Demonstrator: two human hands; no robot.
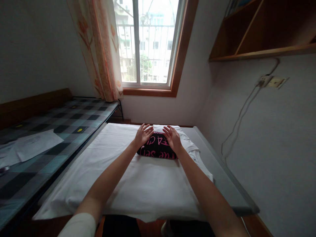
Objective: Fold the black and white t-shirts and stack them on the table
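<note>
A white T-shirt lies spread flat, with a black printed panel bearing pink lettering near its far end. My left hand is over the left edge of the black panel, fingers stretched out and apart. Over the panel's right edge is my right hand, its fingers likewise spread. Neither hand grips anything; whether the palms touch the cloth I cannot tell. Parts of the lettering are hidden behind the hands.
A grey table bears the shirt. To the left stands a bed with a checked mattress and papers on it. Ahead are a window and a flowered curtain. Cables hang from a socket below a wooden shelf.
</note>
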